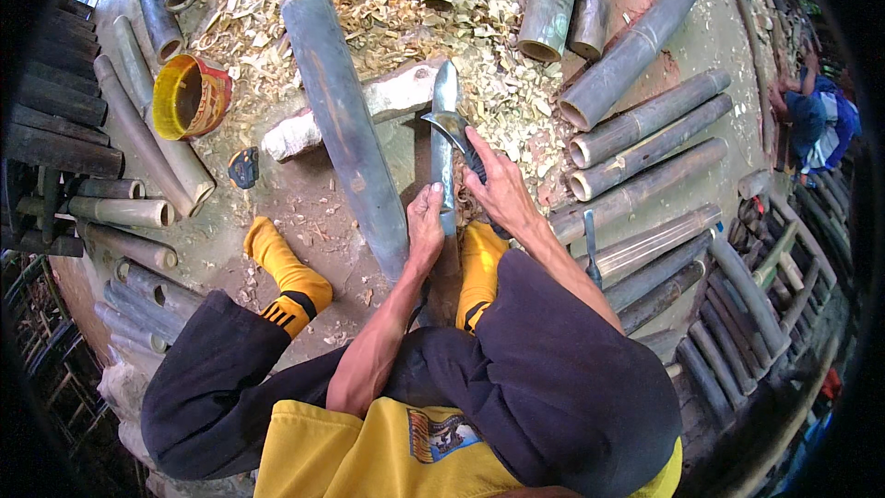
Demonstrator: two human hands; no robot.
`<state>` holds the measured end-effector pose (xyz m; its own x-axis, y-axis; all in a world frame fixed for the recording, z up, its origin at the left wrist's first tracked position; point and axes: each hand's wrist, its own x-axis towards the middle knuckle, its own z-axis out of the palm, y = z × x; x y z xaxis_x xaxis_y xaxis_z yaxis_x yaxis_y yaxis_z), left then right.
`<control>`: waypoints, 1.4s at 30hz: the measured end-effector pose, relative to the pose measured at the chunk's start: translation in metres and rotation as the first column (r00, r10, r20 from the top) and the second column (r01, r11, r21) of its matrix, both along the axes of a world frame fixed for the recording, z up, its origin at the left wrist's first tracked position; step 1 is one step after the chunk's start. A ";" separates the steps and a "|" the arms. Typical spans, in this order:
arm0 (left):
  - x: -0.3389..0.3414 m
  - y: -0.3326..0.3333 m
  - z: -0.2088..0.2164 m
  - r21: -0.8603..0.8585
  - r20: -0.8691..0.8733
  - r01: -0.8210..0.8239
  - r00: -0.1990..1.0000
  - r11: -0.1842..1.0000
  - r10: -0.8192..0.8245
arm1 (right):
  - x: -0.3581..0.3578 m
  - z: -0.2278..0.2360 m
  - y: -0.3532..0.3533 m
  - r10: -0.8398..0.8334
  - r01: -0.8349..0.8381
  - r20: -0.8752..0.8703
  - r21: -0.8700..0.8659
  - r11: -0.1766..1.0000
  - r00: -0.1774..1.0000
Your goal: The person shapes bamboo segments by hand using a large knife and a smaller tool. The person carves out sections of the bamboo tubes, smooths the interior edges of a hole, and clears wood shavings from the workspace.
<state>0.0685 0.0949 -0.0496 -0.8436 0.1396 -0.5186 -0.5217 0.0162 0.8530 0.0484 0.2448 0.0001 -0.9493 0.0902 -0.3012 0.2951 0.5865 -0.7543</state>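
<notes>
My left hand (426, 221) grips the near end of a narrow split bamboo strip (443, 120) that stands out away from me, its far end over a pale stone block (369, 106). My right hand (498, 186) is closed on the dark handle of a curved knife (449, 124), whose blade lies across the strip. Both hands sit between my feet in yellow socks (286, 272).
A long grey bamboo pole (346, 120) lies just left of the strip. Wood shavings (369, 0) cover the ground ahead. Cut bamboo tubes (636, 120) are stacked right and left. A yellow bucket (184, 97) and a small tape measure (243, 166) lie left. Another person (820, 120) sits far right.
</notes>
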 end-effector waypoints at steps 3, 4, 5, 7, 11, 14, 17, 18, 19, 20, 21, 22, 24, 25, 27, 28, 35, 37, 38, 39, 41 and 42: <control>-0.001 -0.001 0.006 0.049 0.049 -0.013 0.999 0.999 0.010 | -0.004 -0.003 0.001 0.002 -0.004 0.028 0.058 0.998 1.000; -0.001 -0.002 0.006 0.070 0.076 -0.014 0.997 0.997 0.009 | -0.007 -0.005 0.002 0.009 -0.007 -0.022 0.062 0.998 1.000; -0.001 -0.003 0.004 0.070 0.075 -0.014 0.997 0.997 0.009 | -0.010 -0.006 0.003 0.015 -0.011 -0.071 0.066 0.998 0.997; -0.002 -0.004 0.003 0.044 0.036 0.024 0.999 0.999 -0.025 | -0.020 -0.005 0.007 0.005 -0.002 -0.049 0.051 0.999 0.999; -0.001 -0.002 0.008 0.039 0.089 0.028 0.995 0.999 -0.032 | -0.037 -0.012 0.016 0.002 0.005 -0.137 0.048 0.999 0.991; -0.001 -0.002 0.004 0.070 0.154 -0.006 0.988 0.997 -0.005 | -0.035 -0.014 0.019 0.028 -0.021 -0.086 0.082 0.996 0.996; 0.000 -0.002 -0.001 0.021 0.082 -0.011 0.997 1.000 0.009 | -0.035 -0.009 0.018 0.056 -0.053 -0.037 0.089 0.995 0.998; 0.000 -0.004 -0.002 0.028 0.075 -0.007 0.997 1.000 0.005 | -0.036 -0.008 0.016 0.062 -0.063 0.011 0.096 0.993 0.998; 0.000 -0.003 -0.001 0.039 0.070 0.004 0.998 0.999 -0.006 | -0.038 -0.010 0.018 0.057 -0.058 0.012 0.099 0.993 0.998; 0.000 -0.001 0.000 0.042 0.070 0.009 0.997 0.999 -0.012 | -0.043 -0.013 0.020 0.048 -0.043 -0.061 0.090 0.995 0.997; 0.000 0.001 0.001 0.060 0.078 0.000 0.997 0.998 -0.005 | -0.044 -0.015 0.022 0.039 -0.029 -0.134 0.081 0.996 0.990; 0.000 0.000 0.001 0.072 0.083 -0.015 0.996 0.997 0.009 | -0.046 -0.013 0.022 0.041 -0.030 -0.136 0.079 0.996 0.990; 0.000 -0.001 0.002 0.045 0.083 -0.006 0.997 0.999 0.002 | -0.050 -0.008 0.022 0.042 -0.039 -0.068 0.052 0.998 0.997; 0.000 -0.001 0.002 0.021 0.086 0.006 0.996 1.000 -0.007 | -0.048 -0.009 0.023 0.042 -0.039 -0.068 0.053 0.998 0.997; -0.001 -0.001 0.003 0.027 0.078 0.007 0.997 1.000 -0.009 | -0.041 -0.011 0.024 0.059 -0.053 -0.105 0.053 0.997 0.993; -0.001 -0.001 0.003 0.032 0.069 0.008 0.998 0.999 -0.010 | -0.043 -0.007 0.023 0.059 -0.054 -0.105 0.053 0.997 0.993; 0.000 -0.002 0.001 0.059 0.101 -0.011 0.995 0.998 0.005 | -0.056 -0.008 0.029 0.064 -0.061 -0.090 0.039 0.997 0.994; 0.000 -0.002 0.003 0.056 0.107 -0.008 0.994 0.998 0.002 | -0.054 -0.004 0.029 0.071 -0.070 -0.050 0.028 0.997 0.996; -0.001 -0.002 0.005 0.057 0.108 -0.008 0.994 0.998 0.002 | -0.053 -0.003 0.029 0.078 -0.077 -0.060 0.020 0.997 0.995; -0.002 -0.001 0.006 0.067 0.115 -0.015 0.993 0.998 0.007 | -0.052 -0.003 0.030 0.084 -0.083 -0.070 0.012 0.996 0.994; -0.001 -0.001 0.007 0.079 0.122 -0.016 0.993 0.997 0.006 | -0.058 -0.004 0.031 0.080 -0.081 -0.059 -0.002 0.997 0.995; -0.001 -0.002 0.007 0.072 0.118 -0.002 0.993 0.997 -0.007 | -0.060 -0.004 0.032 0.080 -0.080 -0.048 -0.018 0.997 0.996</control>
<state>0.0675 0.0932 -0.0426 -0.7764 0.1822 -0.6034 -0.6192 -0.0420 0.7841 -0.0114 0.2769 -0.0042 -0.9665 0.0079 -0.2567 0.2114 0.5917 -0.7779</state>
